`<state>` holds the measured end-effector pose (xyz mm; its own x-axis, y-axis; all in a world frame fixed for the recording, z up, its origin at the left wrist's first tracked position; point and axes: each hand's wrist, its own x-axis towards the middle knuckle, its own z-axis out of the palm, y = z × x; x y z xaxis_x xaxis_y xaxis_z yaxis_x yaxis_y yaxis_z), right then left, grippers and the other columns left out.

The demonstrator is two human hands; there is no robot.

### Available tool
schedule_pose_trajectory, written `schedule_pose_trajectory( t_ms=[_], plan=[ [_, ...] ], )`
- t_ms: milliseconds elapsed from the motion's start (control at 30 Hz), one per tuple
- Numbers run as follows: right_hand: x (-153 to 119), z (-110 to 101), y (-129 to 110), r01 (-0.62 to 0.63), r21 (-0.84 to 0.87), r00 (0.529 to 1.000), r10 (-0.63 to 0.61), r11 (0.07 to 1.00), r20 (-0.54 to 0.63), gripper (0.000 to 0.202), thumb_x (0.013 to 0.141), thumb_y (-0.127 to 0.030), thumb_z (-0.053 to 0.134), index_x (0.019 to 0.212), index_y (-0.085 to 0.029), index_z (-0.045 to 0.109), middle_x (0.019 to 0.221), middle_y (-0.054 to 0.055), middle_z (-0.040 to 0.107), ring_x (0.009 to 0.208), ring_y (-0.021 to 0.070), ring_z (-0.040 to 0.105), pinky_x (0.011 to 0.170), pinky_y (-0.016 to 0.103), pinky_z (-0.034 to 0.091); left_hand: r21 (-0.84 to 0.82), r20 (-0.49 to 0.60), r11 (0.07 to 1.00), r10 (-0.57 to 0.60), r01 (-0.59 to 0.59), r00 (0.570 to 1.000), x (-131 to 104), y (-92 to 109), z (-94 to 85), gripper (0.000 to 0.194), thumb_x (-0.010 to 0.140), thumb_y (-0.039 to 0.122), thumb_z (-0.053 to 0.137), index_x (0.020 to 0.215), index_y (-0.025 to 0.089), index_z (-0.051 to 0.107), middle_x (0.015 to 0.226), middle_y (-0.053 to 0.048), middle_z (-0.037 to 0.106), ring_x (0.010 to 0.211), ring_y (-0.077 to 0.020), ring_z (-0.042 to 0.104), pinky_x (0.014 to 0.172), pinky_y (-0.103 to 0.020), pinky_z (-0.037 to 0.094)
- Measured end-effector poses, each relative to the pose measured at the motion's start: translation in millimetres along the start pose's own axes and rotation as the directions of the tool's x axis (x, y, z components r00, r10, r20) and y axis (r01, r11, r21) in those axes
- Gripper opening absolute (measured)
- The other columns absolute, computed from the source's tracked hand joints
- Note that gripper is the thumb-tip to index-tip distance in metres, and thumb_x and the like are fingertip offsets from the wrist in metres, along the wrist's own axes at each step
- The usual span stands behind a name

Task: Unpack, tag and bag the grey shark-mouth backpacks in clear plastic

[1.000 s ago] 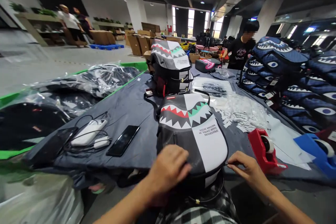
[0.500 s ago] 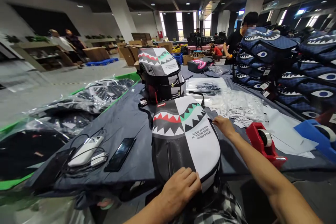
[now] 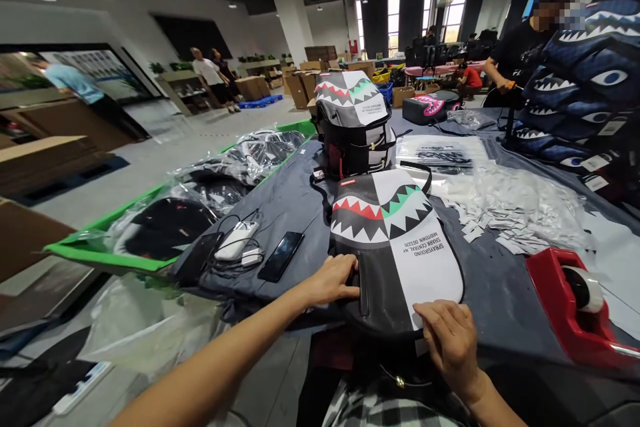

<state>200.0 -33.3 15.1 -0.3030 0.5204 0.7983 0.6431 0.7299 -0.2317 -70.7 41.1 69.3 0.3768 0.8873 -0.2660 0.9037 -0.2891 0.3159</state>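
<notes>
A black, grey and white backpack (image 3: pixel 427 273) with a printed red and green shark mouth lies flat in front of me, its lettering upside down to my view. My left hand (image 3: pixel 333 280) grips its left side beside the short vertical front zip, fingers curled and thumb below. At the lower right corner, my right hand (image 3: pixel 450 337) pinches the edge between thumb and fingers. Just behind it stands a stack of matching backpacks (image 3: pixel 353 113). A black phone (image 3: pixel 281 256) rests on the cloth left of my left hand.
Right of the backpack are a red tape dispenser (image 3: pixel 555 300), a heap of white tags (image 3: pixel 520 230) and clear bags (image 3: pixel 440 153). Blue shark backpacks (image 3: pixel 575 93) rise at the far right near a co-worker (image 3: pixel 520 47). A green-edged bin (image 3: pixel 150 263) holds bagged goods at left.
My left hand has moved from the bottom edge to the backpack's left side. My right hand has come down from the upper right side to the lower right corner. The view has turned left.
</notes>
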Motion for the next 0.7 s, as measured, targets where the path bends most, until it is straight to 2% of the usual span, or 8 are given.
schedule_pose_trajectory(
  t_ms=[100,200,300,400,467,533,633,700],
  plan=[
    [3,5,0,-0.05,0.018,0.999,0.05,0.999,-0.015,0.023,0.097,-0.007,0.047,0.109,-0.018,0.064,0.085,0.003,0.073,0.079,0.0174,0.062,0.075,0.033,0.036,0.189,-0.07,0.978,-0.073,0.085,0.995,3,15,7.6,0.023,0.089,0.037,0.059,0.1,0.017,0.054,0.102,-0.008,0.068,0.099,-0.0275,0.063,0.085,-0.037,0.043],
    [4,3,2,-0.05,0.018,0.999,0.05,0.999,-0.005,0.022,0.096,-0.008,0.05,0.108,-0.019,0.064,0.085,0.003,0.073,0.079,0.0171,0.062,0.075,0.033,0.036,0.344,-0.067,0.926,-0.138,0.153,0.988,3,24,12.9,0.017,0.096,0.023,0.045,0.104,0.013,0.057,0.103,-0.015,0.071,0.098,-0.0299,0.068,0.084,-0.039,0.045],
    [3,-2,-2,-0.056,0.004,0.998,0.055,0.998,0.031,0.021,0.096,-0.01,0.051,0.109,-0.019,0.065,0.088,0.003,0.073,0.082,0.0176,0.061,0.076,0.033,0.036,0.37,-0.034,0.916,-0.153,0.155,0.988,8,28,8.1,0.024,0.096,0.011,0.036,0.107,0.009,0.058,0.102,-0.019,0.071,0.097,-0.03,0.069,0.08,-0.037,0.047],
    [1,-4,-10,-0.018,0.013,0.994,0.017,1.0,0.109,0.016,0.098,-0.022,0.056,0.111,-0.02,0.065,0.093,0.005,0.074,0.09,0.0193,0.061,0.082,0.035,0.036,0.369,0.008,0.922,-0.132,0.12,0.991,11,26,-6.3,0.024,0.098,0.013,0.035,0.105,0.01,0.059,0.1,-0.018,0.071,0.097,-0.0287,0.07,0.077,-0.034,0.048],
    [2,0,-11,0.049,0.036,0.987,-0.054,0.998,0.149,0.015,0.096,-0.031,0.061,0.107,-0.021,0.066,0.096,0.005,0.073,0.092,0.0193,0.061,0.084,0.036,0.035,0.36,0.037,0.929,-0.106,0.086,0.994,9,24,-17.2,0.025,0.101,0.019,0.035,0.1,0.011,0.059,0.097,-0.017,0.071,0.095,-0.0273,0.07,0.075,-0.032,0.047],
    [7,8,-6,0.069,0.029,0.986,-0.073,0.997,0.149,0.011,0.093,-0.032,0.066,0.1,-0.022,0.066,0.093,0.004,0.072,0.09,0.0185,0.06,0.083,0.035,0.035,0.353,0.123,0.935,-0.021,-0.024,0.992,1,23,-25.8,0.022,0.099,0.018,0.039,0.094,0.014,0.059,0.091,-0.013,0.07,0.089,-0.0248,0.069,0.073,-0.03,0.046],
    [24,21,12,-0.031,-0.013,0.984,0.033,0.999,0.173,0.01,0.089,-0.029,0.071,0.094,-0.023,0.065,0.092,0.004,0.07,0.089,0.0198,0.059,0.082,0.035,0.036,0.382,0.271,0.881,0.181,-0.278,0.945,-17,27,-33.4,0.015,0.091,0.009,0.047,0.087,0.016,0.059,0.08,-0.007,0.066,0.073,-0.0212,0.065,0.068,-0.03,0.044],
    [36,24,24,-0.097,0.058,0.971,0.082,0.994,0.224,0.012,0.089,-0.033,0.07,0.094,-0.023,0.064,0.094,0.006,0.069,0.091,0.0214,0.06,0.082,0.036,0.039,0.461,0.255,0.816,0.256,-0.349,0.933,-31,32,-35.0,0.016,0.09,0.007,0.047,0.086,0.017,0.059,0.075,-0.005,0.063,0.066,-0.0204,0.061,0.065,-0.032,0.043]
  ],
)
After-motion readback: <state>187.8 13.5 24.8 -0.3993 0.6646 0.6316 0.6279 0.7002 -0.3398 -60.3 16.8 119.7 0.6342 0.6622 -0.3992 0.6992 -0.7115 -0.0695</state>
